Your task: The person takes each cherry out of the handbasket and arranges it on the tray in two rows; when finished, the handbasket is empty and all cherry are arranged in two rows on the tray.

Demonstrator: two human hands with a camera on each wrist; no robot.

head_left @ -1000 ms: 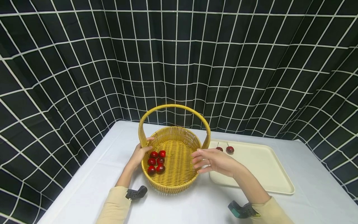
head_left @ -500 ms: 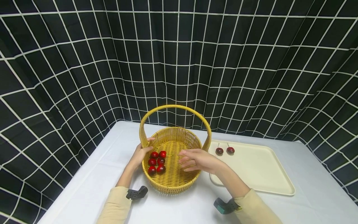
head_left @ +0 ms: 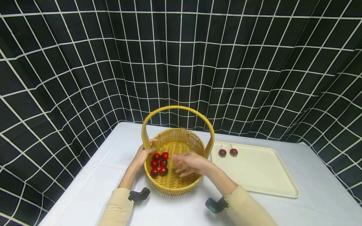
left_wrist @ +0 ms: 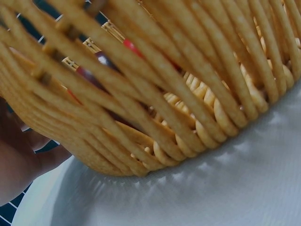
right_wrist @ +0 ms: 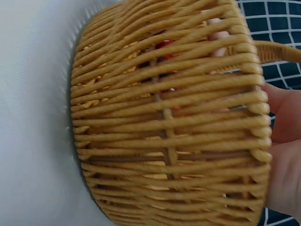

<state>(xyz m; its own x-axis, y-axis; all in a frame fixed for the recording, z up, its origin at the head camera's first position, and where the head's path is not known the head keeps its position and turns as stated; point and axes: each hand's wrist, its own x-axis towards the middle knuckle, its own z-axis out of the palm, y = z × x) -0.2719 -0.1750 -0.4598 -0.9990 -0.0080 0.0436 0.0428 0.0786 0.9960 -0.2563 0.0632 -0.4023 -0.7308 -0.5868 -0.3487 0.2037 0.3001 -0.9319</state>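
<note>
A yellow woven basket (head_left: 172, 190) with a tall arched handle (head_left: 178, 107) stands on the white-covered table. Several dark red cherries (head_left: 159, 164) lie together on the left side of its floor. My left hand (head_left: 142, 156) grips the basket's left rim beside the foot of the handle, thumb over the inside. The left wrist view shows part of that hand (left_wrist: 23, 157) against the woven wall. Over the basket's right side reaches my right hand (head_left: 192, 162), its fingers spread and relaxed, pointing toward the cherries. Nothing shows in it. In the right wrist view the wall (right_wrist: 169, 127) partly hides its fingers.
To the right of the basket lies a cream tray (head_left: 260, 169). Two stemmed cherries, one on the left (head_left: 222, 152) and one on the right (head_left: 233, 152), lie near its back left corner. A black cloth (head_left: 181, 62) with a white grid surrounds the table.
My right hand has moved left from the basket's right rim to over its inside, uncovering the tray cherries. My left hand stays on the rim; the cherries in the basket lie unchanged.
</note>
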